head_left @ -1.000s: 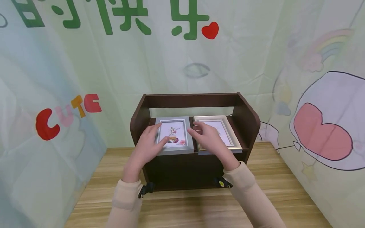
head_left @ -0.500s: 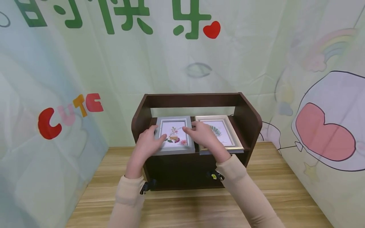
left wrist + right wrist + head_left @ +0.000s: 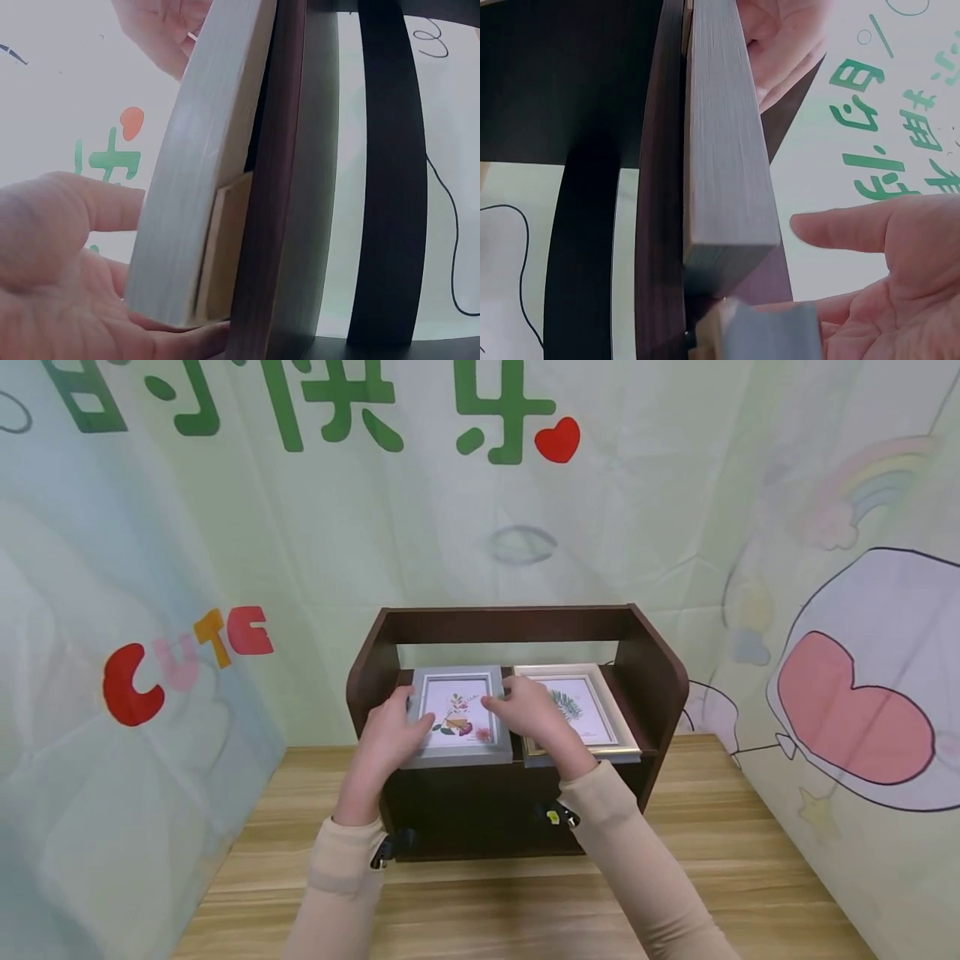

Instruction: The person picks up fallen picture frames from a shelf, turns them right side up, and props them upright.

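Observation:
A grey picture frame (image 3: 456, 710) with a flower print leans back on the left of a dark brown rack (image 3: 510, 625). My left hand (image 3: 390, 735) holds its left side, thumb over the front edge. In the left wrist view, fingers of the left hand (image 3: 60, 255) reach around the frame's (image 3: 191, 172) near side. My right hand (image 3: 536, 710) grips the right side, thumb on the front and fingers in the gap beside the gold frame (image 3: 592, 714). That second frame bears a green leaf print, partly covered by the right hand.
The rack stands on a wood-grain table (image 3: 525, 902) and has raised side panels (image 3: 652, 693). Behind it hangs a printed cloth backdrop (image 3: 315, 568), with cloth on both sides too. A thin dark cord (image 3: 454, 225) shows behind the rack.
My right hand has moved left from over the gold frame to the grey frame's right edge. The left hand has settled at its left edge, and more of the leaf print shows.

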The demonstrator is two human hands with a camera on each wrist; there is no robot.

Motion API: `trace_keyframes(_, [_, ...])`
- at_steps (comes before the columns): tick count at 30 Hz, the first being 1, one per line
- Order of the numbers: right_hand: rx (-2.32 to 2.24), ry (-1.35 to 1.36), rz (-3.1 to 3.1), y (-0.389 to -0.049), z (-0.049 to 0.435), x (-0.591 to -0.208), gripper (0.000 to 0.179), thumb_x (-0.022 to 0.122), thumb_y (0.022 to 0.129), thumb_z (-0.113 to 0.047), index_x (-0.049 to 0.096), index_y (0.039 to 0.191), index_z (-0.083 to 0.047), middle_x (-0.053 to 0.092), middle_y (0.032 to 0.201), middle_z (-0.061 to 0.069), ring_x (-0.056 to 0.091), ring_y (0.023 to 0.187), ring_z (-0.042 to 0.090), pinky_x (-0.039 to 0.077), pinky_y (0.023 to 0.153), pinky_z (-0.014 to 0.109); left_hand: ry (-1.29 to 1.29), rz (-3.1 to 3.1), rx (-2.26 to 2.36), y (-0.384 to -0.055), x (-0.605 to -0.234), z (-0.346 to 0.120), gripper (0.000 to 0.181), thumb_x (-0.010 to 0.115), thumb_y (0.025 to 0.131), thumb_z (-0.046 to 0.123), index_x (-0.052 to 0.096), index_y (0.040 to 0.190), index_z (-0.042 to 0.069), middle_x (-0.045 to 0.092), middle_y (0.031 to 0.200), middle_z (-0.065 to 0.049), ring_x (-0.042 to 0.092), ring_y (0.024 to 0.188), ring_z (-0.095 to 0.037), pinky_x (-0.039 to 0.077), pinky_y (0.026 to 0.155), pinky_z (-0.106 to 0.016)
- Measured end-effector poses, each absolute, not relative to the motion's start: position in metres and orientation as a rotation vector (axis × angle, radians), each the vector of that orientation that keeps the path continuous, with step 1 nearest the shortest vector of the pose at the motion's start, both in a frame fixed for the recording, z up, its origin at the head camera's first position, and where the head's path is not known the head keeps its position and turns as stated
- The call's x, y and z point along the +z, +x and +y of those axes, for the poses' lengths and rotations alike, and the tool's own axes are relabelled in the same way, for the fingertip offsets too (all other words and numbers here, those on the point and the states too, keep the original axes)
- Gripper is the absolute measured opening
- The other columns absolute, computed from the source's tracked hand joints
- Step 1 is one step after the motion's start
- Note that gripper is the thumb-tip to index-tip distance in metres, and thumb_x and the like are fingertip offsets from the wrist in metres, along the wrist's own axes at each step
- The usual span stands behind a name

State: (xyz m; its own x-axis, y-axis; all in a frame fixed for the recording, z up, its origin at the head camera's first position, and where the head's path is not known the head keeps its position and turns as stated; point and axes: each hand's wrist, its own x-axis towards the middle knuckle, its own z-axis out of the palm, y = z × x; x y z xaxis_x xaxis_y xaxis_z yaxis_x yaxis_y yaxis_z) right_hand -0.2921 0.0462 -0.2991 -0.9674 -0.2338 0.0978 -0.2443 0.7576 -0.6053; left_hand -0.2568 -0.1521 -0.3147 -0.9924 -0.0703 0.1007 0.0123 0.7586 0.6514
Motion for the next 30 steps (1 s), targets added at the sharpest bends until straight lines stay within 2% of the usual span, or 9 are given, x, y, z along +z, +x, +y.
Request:
trace_keyframes(3, [1.009, 0.363, -2.933, -0.2919, 0.0456, -0.2988, 0.052, 0.059, 0.093, -0.031, 0.052, 0.131, 0.004, 0.064, 0.116, 0.019, 0.063, 0.098, 0.027, 0.052, 0.086, 0.04, 0.065, -2.807, -1.091, -0.2567, -0.3156, -0.1514, 0.064, 0.054, 0.093, 0.022, 0.026, 0.146, 0.0, 0.04, 0.145, -0.024, 0.044, 0.129, -0.036, 0.037, 0.107, -0.052])
trace_keyframes(5, [1.012, 0.346, -2.933, -0.2918, 0.0453, -0.2986, 0.047, 0.059, 0.092, -0.028, 0.055, 0.126, 0.004, 0.067, 0.105, 0.017, 0.062, 0.085, 0.023, 0.053, 0.075, 0.035, 0.067, -2.788, -1.103, -0.2561, -0.3154, -0.1513, 0.064, 0.053, 0.093, 0.018, 0.024, 0.147, 0.0, 0.041, 0.143, -0.025, 0.044, 0.13, -0.036, 0.037, 0.106, -0.051])
trace_keyframes(8, [1.016, 0.325, -2.933, -0.2912, 0.0446, -0.298, 0.039, 0.06, 0.092, -0.024, 0.059, 0.12, 0.003, 0.066, 0.091, 0.014, 0.056, 0.072, 0.02, 0.047, 0.061, 0.029, 0.06, -2.762, -1.11, -0.2556, -0.3147, -0.1515, 0.062, 0.05, 0.092, 0.011, 0.025, 0.147, -0.001, 0.044, 0.141, -0.025, 0.044, 0.13, -0.036, 0.038, 0.106, -0.051])
trace_keyframes(13, [1.054, 0.32, -2.926, -0.2892, 0.0425, -0.2969, 0.039, 0.061, 0.091, -0.02, 0.057, 0.121, 0.005, 0.062, 0.084, 0.013, 0.053, 0.068, 0.018, 0.043, 0.057, 0.025, 0.071, -2.736, -1.129, -0.2549, -0.315, -0.1514, 0.061, 0.049, 0.09, 0.004, 0.027, 0.146, 0.0, 0.047, 0.139, -0.024, 0.047, 0.128, -0.034, 0.04, 0.104, -0.049])
trace_keyframes(17, [1.077, 0.31, -2.919, -0.2878, 0.042, -0.2963, 0.042, 0.061, 0.091, -0.017, 0.054, 0.126, 0.005, 0.062, 0.09, 0.015, 0.053, 0.071, 0.019, 0.044, 0.059, 0.026, 0.063, -2.723, -1.128, -0.2546, -0.3161, -0.1511, 0.062, 0.05, 0.089, 0.002, 0.027, 0.146, 0.0, 0.048, 0.137, -0.025, 0.049, 0.126, -0.034, 0.042, 0.102, -0.048])
trace_keyframes(22, [1.085, 0.312, -2.892, -0.2868, 0.042, -0.2965, 0.047, 0.058, 0.09, -0.012, 0.049, 0.133, 0.005, 0.063, 0.104, 0.02, 0.056, 0.083, 0.024, 0.05, 0.069, 0.032, 0.08, -2.707, -1.129, -0.2538, -0.3168, -0.1505, 0.062, 0.051, 0.089, 0.002, 0.028, 0.146, 0.0, 0.048, 0.138, -0.024, 0.049, 0.126, -0.034, 0.042, 0.103, -0.048])
trace_keyframes(27, [1.106, 0.324, -2.84, -0.2854, 0.0416, -0.2987, 0.047, 0.057, 0.085, -0.002, 0.051, 0.131, 0.006, 0.062, 0.117, 0.023, 0.059, 0.105, 0.031, 0.051, 0.089, 0.041, 0.131, -2.678, -1.135, -0.2536, -0.3171, -0.149, 0.06, 0.052, 0.089, 0.003, 0.031, 0.145, 0.0, 0.048, 0.138, -0.023, 0.048, 0.126, -0.033, 0.041, 0.104, -0.048])
trace_keyframes(30, [1.103, 0.35, -2.793, -0.2849, 0.0414, -0.301, 0.046, 0.058, 0.081, 0.004, 0.054, 0.126, 0.006, 0.062, 0.117, 0.021, 0.058, 0.105, 0.031, 0.05, 0.091, 0.042, 0.167, -2.642, -1.153, -0.2538, -0.317, -0.148, 0.058, 0.054, 0.089, 0.004, 0.033, 0.144, 0.001, 0.048, 0.138, -0.024, 0.05, 0.124, -0.035, 0.042, 0.103, -0.048])
